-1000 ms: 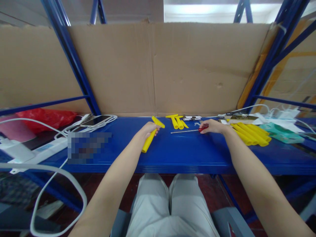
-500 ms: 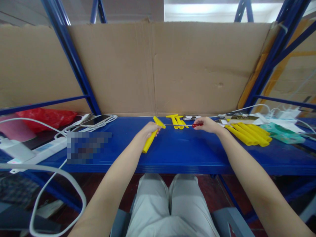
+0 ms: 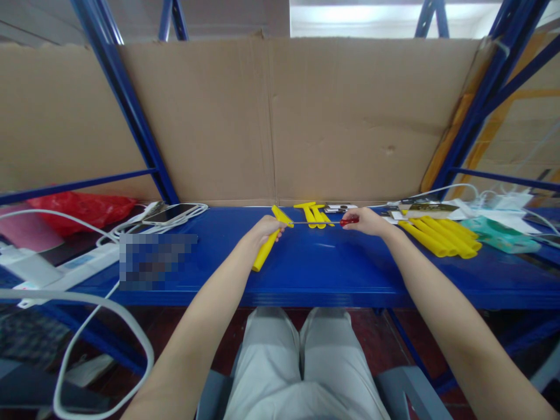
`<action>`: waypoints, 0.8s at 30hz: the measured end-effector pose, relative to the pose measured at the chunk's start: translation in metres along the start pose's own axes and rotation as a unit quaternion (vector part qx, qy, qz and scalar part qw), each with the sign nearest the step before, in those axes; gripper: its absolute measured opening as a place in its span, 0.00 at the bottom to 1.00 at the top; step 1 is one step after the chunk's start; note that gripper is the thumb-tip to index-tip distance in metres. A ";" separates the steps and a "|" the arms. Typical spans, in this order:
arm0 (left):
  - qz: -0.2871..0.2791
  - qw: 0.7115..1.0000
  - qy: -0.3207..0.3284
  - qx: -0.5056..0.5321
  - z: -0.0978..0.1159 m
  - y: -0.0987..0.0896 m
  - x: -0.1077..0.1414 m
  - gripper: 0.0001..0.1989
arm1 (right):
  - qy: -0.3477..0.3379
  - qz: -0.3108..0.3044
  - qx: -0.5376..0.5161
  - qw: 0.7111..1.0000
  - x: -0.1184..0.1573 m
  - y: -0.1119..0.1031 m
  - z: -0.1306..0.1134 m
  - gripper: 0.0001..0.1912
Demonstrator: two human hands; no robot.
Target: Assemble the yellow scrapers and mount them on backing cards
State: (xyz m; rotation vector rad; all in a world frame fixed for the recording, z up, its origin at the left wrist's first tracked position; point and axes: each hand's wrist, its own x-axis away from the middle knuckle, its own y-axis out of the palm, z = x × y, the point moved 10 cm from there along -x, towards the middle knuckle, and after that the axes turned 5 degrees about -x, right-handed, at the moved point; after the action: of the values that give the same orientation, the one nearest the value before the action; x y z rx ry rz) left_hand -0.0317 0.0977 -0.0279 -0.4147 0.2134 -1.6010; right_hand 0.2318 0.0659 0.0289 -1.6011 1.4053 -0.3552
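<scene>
My left hand [image 3: 266, 228] is closed around a yellow T-shaped piece [image 3: 263, 254], whose long tube slants down toward the table's front edge. In my right hand [image 3: 362, 220] is the red handle of a screwdriver [image 3: 349, 221]. Its thin metal shaft runs level to the left and meets the head of the yellow piece beside my left fingers. Behind the shaft, several small yellow T-shaped pieces [image 3: 311, 213] lie on the blue table [image 3: 324, 265]. Whether the tip sits inside the yellow piece is too small to tell.
Several yellow tubes [image 3: 441, 236] lie at the right beside a green plastic packet [image 3: 503, 233]. At the left are a power strip [image 3: 94, 265], white cables, a phone [image 3: 171, 214] and a red bag [image 3: 85, 205]. Cardboard [image 3: 271, 122] stands behind the table.
</scene>
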 end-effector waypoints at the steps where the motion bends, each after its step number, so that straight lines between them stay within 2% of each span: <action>1: 0.000 1.000 0.000 0.000 0.000 0.000 0.000 0.09 | -0.001 -0.001 0.002 1.000 0.000 0.000 0.000 0.06; 24: 0.005 1.000 0.003 -0.009 0.001 0.000 0.000 0.10 | -0.010 0.003 0.013 1.000 -0.001 -0.001 0.000 0.06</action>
State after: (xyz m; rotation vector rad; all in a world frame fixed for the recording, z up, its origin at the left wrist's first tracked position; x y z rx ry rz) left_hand -0.0315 0.0979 -0.0268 -0.4221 0.2357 -1.5919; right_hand 0.2322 0.0663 0.0296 -1.5741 1.3848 -0.3506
